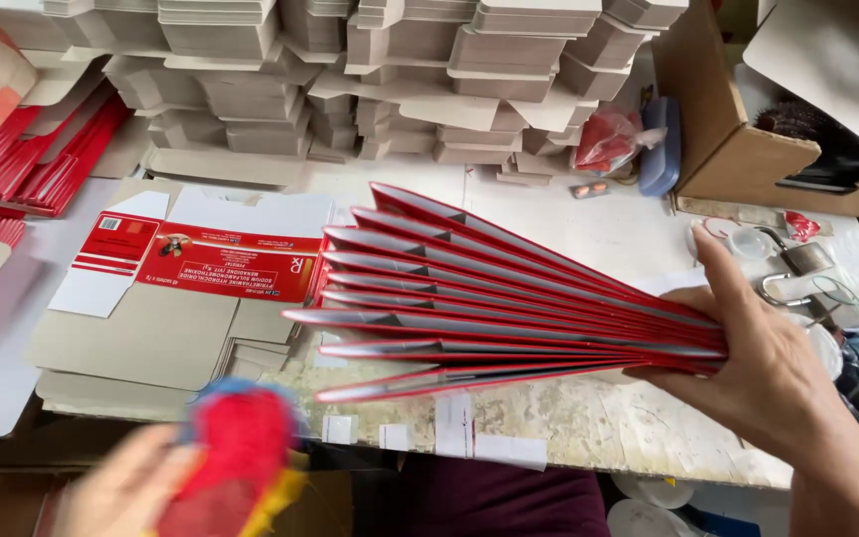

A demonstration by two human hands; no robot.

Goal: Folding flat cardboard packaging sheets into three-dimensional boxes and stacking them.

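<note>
Brown box [738,149] top right has something dark in it, can't tell what, and grey folded cartons [390,70] are stacked along the back with a red-and-white flat carton [221,261] lying printed side up on the table [589,418]. My right hand [758,358] is clamped on the fanned red flats [489,293], long axis left-right, loose ends spreading left. Left hand [136,487] is a blur low down beside a red-yellow thing [241,452], can't tell its fingers

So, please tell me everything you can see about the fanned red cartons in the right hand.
The fanned red cartons are about ten flat, unfolded pieces of thin cardboard, red outside with grey-white inner faces. They spread like a fan, pinched together at one end by the right hand, and their free ends point left. They lie low over the worn table edge. The left hand, blurred, does not touch them.
</note>
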